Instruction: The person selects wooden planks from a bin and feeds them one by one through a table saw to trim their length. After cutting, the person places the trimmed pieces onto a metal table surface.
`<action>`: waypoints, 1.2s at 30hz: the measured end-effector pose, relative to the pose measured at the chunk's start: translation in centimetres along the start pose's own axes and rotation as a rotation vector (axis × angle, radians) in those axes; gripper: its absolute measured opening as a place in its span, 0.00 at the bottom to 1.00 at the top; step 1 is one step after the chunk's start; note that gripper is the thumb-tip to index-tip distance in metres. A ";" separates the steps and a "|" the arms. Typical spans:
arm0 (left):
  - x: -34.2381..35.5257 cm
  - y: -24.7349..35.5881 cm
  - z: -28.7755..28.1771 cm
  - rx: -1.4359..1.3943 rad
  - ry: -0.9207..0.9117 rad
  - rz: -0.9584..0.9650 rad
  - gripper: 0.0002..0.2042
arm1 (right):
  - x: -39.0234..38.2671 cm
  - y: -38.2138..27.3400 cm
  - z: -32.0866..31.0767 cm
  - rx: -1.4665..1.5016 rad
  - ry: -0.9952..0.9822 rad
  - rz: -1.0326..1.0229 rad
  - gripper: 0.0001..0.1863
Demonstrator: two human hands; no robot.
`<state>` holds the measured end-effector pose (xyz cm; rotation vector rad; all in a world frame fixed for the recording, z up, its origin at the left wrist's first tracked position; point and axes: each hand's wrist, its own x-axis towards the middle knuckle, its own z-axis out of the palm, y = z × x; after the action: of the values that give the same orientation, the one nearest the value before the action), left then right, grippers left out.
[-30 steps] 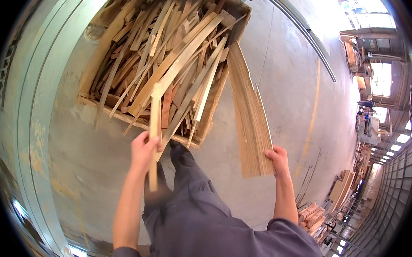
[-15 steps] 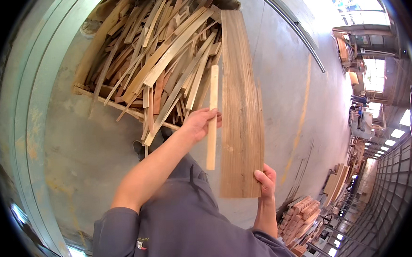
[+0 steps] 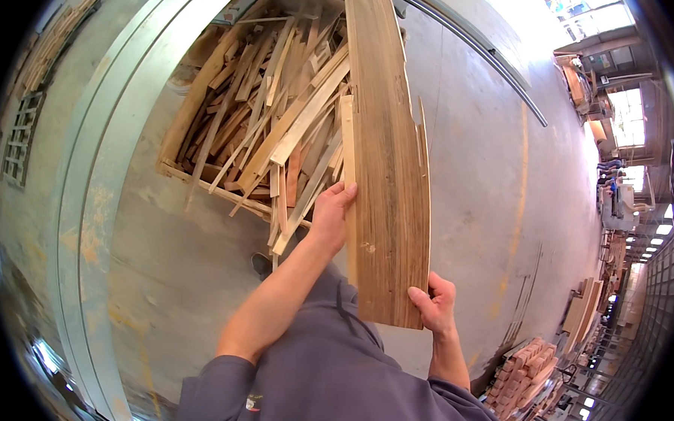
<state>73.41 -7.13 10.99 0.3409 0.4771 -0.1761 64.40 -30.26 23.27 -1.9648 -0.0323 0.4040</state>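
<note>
My right hand (image 3: 437,302) grips a long brown wooden board (image 3: 388,186) at its near right corner, thumb on top. The board stretches away from me, and a thin sliver stands off its ragged right edge. My left hand (image 3: 333,214) is closed on a narrow pale wood strip (image 3: 348,127) lying along the board's left edge. Part of that strip is covered by the board, and the left fingers are hidden beneath, so I cannot tell whether they also hold the board.
Beyond my left hand stands a wooden bin (image 3: 171,169) heaped with offcuts (image 3: 272,100). A pale green beam (image 3: 88,199) runs down the left side. Metal rails (image 3: 480,50) are at the far right, and stacked wood blocks (image 3: 521,379) lie at the lower right.
The board has shifted away from me and now overlaps the pale strip, which was apart from it before. My left hand has come against the board's left edge. The view has shifted.
</note>
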 end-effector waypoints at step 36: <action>-6.8 5.1 5.8 0.167 0.155 0.132 0.10 | -2.0 3.2 2.0 0.271 0.013 -0.126 0.23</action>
<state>71.13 -3.93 20.43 0.5507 0.5923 -0.0612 61.45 -30.24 20.23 -1.6879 -0.0887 0.2964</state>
